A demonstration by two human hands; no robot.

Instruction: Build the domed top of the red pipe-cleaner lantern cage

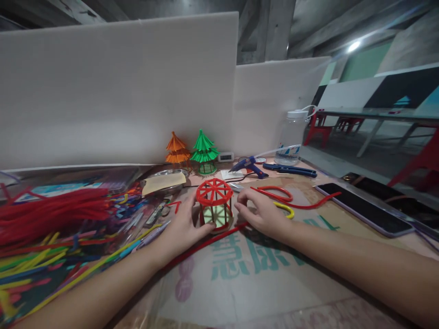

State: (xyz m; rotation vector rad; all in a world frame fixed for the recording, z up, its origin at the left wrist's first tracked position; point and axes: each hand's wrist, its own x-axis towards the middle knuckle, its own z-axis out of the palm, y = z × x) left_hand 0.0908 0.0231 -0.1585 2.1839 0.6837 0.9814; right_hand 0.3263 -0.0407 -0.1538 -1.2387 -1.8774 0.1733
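Note:
A small round red pavilion-like frame (214, 194) stands upright in front of me, made of what look like pipe cleaners, with a spoked top ring, thin brown posts and a pale green base. Around its left side wraps my left hand (187, 224), fingers behind and thumb across the front of the base. My right hand (259, 210) hovers just right of the frame, fingers loosely curled, a gap showing between thumb and forefinger. A long red pipe cleaner (212, 239) lies in front of the frame, running toward my right hand.
Bundles of colored pipe cleaners (55, 214) cover the left. Orange (177, 148) and green (204, 151) tiered models stand behind, near a glue gun (248, 165), pliers (290, 170) and water bottle (290, 137). A phone (363, 208) lies right. White panels (120, 91) close the back.

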